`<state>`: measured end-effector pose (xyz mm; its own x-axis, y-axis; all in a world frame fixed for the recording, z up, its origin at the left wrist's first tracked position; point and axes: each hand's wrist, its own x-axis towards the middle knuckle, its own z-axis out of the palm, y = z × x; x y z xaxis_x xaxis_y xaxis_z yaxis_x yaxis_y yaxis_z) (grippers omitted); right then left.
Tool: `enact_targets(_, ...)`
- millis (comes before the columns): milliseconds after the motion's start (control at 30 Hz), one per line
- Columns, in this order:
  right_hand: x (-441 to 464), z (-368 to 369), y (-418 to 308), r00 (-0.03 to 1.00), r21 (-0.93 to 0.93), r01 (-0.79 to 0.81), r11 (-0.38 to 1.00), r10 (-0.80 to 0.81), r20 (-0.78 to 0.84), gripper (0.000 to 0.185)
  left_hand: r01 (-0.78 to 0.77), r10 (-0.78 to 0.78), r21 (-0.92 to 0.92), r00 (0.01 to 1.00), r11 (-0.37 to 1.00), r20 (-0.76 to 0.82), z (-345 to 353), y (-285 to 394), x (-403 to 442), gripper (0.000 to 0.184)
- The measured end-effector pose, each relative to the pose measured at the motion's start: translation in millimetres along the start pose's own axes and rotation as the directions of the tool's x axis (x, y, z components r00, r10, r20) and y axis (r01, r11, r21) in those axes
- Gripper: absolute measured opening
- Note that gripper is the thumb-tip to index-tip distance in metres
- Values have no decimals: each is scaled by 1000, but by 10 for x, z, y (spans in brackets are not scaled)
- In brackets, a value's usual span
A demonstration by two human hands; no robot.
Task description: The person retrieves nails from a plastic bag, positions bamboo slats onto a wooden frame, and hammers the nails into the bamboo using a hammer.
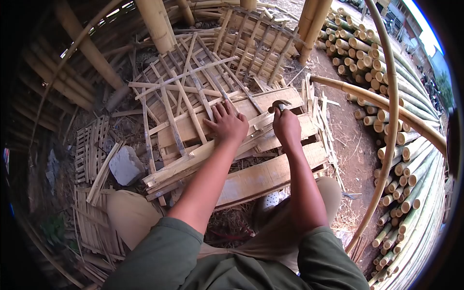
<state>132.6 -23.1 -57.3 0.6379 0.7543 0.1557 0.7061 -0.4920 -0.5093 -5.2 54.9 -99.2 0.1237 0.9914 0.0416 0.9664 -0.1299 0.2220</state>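
Note:
My right hand (287, 126) grips a claw hammer (279, 104) close under its head, over the right part of a low wooden plank bench (270, 176). My left hand (228, 122) lies with fingers spread on the near side of a slatted bamboo lattice (181, 92), at its strips. Beneath and in front of that hand, a bundle of long split strips (174, 169) runs diagonally across the planks. The lattice leans away from me, its strips crossing at uneven angles. Whether a nail is under the left fingers cannot be seen.
Another slatted panel (258, 41) leans behind the lattice. A grey stone block (126, 166) sits left of the bench, near a small slatted piece (92, 147). Stacked bamboo poles (406, 159) fill the right side, behind a curved bamboo pole (390, 106). Bamboo posts (155, 24) stand at the back.

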Motion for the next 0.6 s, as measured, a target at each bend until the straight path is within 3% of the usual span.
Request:
enact_targets(133,65,-229,-118,974,225,-14,974,65,-218,42,5,-5,13,1000,1000,0,-12,6,5,70)
enact_targets(233,-2,-20,-64,990,62,72,995,-64,-128,43,10,-10,23,1000,1000,-3,14,6,-1,70)
enact_targets(267,-47,134,20,998,-55,38,998,-35,52,43,3,-4,-18,999,1000,-34,30,1,4,71)
enact_targets(300,-66,136,-21,1000,78,13,997,-13,5,44,-7,3,-58,998,998,-69,49,1,19,71)
enact_targets(367,-44,45,-35,998,4,2,1000,-3,60,44,-21,16,-54,996,998,-87,91,-11,27,71)
enact_targets(433,-39,-81,-96,995,71,55,996,-49,-87,44,-28,23,-46,995,999,-97,62,-25,17,71)
enact_targets(500,-46,-256,-234,976,161,30,987,6,-218,42,-21,19,-22,997,1000,-75,53,-12,16,71)
enact_targets(567,-75,-277,-281,971,155,-11,988,47,-234,42,-18,16,-23,997,1000,-81,58,-7,13,71)
enact_targets(600,-72,-122,-180,992,73,7,997,2,-124,42,-21,19,-19,996,1000,-92,68,-9,8,71)
